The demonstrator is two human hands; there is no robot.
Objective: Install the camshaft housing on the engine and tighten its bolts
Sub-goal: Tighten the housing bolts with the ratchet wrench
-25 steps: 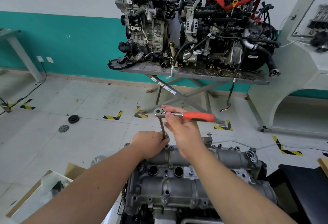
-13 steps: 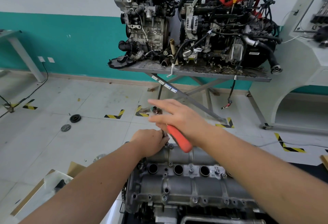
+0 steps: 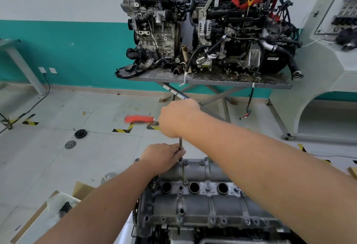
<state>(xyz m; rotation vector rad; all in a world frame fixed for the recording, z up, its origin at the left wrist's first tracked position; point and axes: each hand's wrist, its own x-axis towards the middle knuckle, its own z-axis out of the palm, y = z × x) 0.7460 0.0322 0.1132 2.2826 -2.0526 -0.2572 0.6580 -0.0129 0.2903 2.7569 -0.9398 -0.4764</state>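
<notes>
The camshaft housing (image 3: 202, 195) sat on the engine. The right hand (image 3: 178, 118) gripped the ratchet (image 3: 139, 118) at its head, and the left hand (image 3: 164, 156) pinched the extension bar (image 3: 180, 143) over a far-edge bolt. Best kept vertical, swung in short strokes.

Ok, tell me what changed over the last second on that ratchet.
The right hand swung the ratchet's orange handle round: it pointed right a second ago, toward the camera half a second ago, and now points left, the hand gripping at the ratchet head. The left hand kept holding the extension bar over the same bolt at the far left corner of the housing, which did not move.
</notes>
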